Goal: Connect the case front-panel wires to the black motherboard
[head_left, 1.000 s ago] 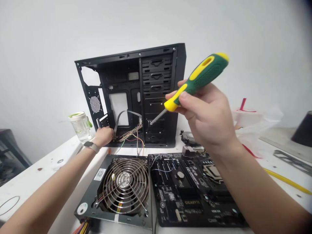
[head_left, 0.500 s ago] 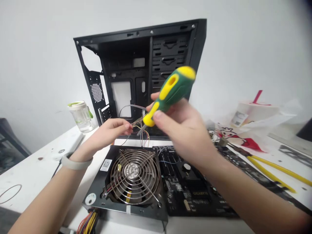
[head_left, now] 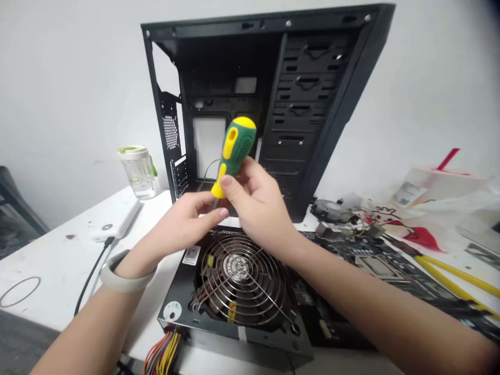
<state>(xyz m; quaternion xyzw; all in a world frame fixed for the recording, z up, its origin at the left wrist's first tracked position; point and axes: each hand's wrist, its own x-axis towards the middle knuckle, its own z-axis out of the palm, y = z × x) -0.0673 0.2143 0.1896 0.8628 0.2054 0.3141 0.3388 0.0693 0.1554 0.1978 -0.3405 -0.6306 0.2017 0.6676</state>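
Now that the left hand (head_left: 185, 224) has come up alongside, whether pinching anything unclear, the right hand (head_left: 263, 203) grips the green-and-yellow screwdriver (head_left: 236, 148) above the power supply (head_left: 236, 268), making the work two-handed.

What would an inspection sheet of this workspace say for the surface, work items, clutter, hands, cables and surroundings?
Surface: white table, marked with dark specks.
Work items: screwdriver in hand; open-sided case standing behind; power supply, fan side up; motherboard beside it, partly hidden by an arm.
Clutter: bottle and white box left; cup and yellow-handled tool right.
Hands: right hand grips the screwdriver's handle; left hand is at its shaft, contact unclear.
Cables: black cable at the white box; coloured wires at the power supply's near edge.
Surroundings: pale wall behind.
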